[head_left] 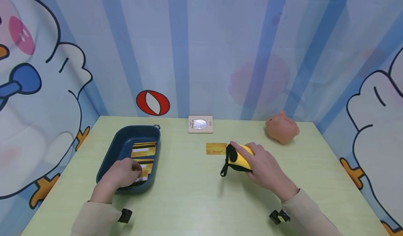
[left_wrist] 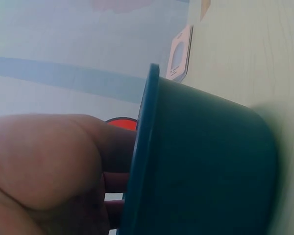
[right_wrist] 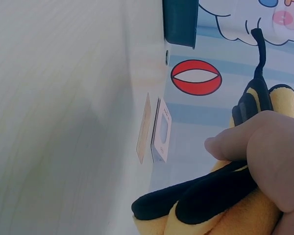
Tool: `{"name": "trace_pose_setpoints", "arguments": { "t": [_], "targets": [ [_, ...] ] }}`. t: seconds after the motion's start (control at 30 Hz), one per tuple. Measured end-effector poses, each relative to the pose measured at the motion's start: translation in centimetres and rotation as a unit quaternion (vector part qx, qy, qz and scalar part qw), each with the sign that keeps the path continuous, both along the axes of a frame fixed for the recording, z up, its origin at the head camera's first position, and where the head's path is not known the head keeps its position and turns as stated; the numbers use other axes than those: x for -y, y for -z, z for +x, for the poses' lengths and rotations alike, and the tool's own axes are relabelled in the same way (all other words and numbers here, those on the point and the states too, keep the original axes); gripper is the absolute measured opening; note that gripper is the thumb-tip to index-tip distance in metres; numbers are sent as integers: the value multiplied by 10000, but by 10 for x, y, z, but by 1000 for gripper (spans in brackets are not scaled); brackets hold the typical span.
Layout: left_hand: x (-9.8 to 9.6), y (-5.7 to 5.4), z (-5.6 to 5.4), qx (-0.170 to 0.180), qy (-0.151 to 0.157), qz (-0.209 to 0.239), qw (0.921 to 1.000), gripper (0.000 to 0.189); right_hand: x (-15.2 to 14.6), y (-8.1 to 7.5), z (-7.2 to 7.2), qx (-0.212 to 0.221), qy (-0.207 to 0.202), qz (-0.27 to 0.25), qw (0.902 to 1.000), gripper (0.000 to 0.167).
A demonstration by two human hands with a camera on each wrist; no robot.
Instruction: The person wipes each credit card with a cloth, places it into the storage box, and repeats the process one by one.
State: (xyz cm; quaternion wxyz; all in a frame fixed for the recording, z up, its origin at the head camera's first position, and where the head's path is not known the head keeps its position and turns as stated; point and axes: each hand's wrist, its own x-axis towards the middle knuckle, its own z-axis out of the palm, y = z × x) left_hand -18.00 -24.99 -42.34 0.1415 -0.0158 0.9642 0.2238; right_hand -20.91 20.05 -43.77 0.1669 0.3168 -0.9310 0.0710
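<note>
My left hand (head_left: 121, 173) reaches over the near-left rim of a dark blue tray (head_left: 108, 155), its bent fingers down at the gold cards (head_left: 143, 149) lying inside. The tray wall (left_wrist: 210, 161) hides the fingertips in the left wrist view, so I cannot tell whether they pinch a card. My right hand (head_left: 267, 166) grips a yellow-and-black tape measure (head_left: 240, 158) above the table, thumb along its top. A black wrist strap (head_left: 224, 169) dangles from its end. Just beyond the tape measure, a gold card (head_left: 215, 148) lies on the table, partly covered by it.
A pale pink flat box (head_left: 200, 124) with an oval window sits at the table's back edge. At the back right stands a pink piggy bank (head_left: 282, 128). Behind the pale table (head_left: 182, 201) hangs a blue striped cartoon backdrop (head_left: 214, 54).
</note>
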Motion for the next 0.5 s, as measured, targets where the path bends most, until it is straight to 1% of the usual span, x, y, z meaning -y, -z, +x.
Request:
{"name": "trace_pose_setpoints", "arguments": {
  "t": [0.1, 0.23, 0.4, 0.5],
  "targets": [
    [-2, 0, 1, 113, -10, -10, 9999, 25, 0, 0, 0, -18, -5, 6, 10000, 104],
    [-5, -1, 3, 227, 64, -43, 9997, 23, 0, 0, 0, -43, -31, 19, 10000, 104],
    [-8, 0, 3, 228, 215, -33, 9995, 19, 0, -1, 1, -28, -27, 6, 10000, 104],
    [-9, 0, 3, 97, 299, -46, 9995, 17, -1, -1, 1, -11, -18, 4, 10000, 105]
  ]
}}
